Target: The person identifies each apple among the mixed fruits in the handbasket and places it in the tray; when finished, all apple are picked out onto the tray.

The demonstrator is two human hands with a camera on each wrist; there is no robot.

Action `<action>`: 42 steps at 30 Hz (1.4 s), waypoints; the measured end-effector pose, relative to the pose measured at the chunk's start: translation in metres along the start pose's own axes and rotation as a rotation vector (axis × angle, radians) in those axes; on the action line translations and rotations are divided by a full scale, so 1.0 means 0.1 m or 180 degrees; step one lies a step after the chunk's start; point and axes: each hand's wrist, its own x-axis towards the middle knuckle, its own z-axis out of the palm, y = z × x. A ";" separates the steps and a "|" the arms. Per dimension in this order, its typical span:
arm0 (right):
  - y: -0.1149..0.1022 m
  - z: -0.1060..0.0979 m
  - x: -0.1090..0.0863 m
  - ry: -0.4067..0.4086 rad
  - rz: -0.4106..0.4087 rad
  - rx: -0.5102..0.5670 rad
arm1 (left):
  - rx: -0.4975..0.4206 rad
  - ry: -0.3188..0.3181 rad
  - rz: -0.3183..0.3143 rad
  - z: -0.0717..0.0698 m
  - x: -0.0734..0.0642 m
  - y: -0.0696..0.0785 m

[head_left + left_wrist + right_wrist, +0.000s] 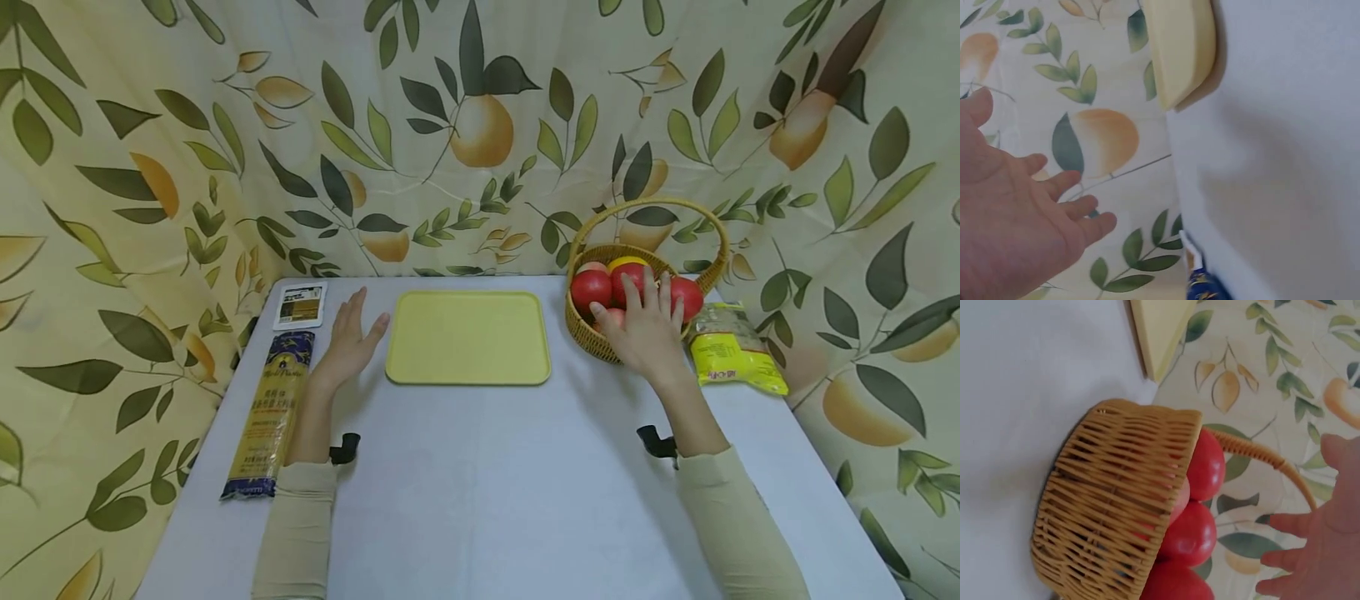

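Note:
My right hand [651, 337] hovers with spread fingers over the front of a wicker basket [576, 323]. Inside the basket are several red round fruits [591, 287] and something yellow behind them. In the right wrist view the fingers [1288, 559] stay apart from the red fruits [1190, 540] and hold nothing. My left hand [351, 342] is raised, palm turned inward, thumb apart, between a spaghetti packet [272, 408] and a yellow tray [468, 337]. The left wrist view shows that palm [1016, 231] with nothing in it.
A yellow-green plastic bag [735, 350] lies right of the basket. At the back left, a small white packet with a dark picture [300, 306] lies beyond the spaghetti. The white-covered table [480, 483] ends at a leaf-patterned curtain [480, 208]. The basket's arched handle [648, 202] rises above the fruit.

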 end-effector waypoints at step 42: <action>0.89 -0.33 0.33 0.0800 0.1303 0.0928 | -0.2152 -0.0127 -0.0865 0.28 0.31 -0.24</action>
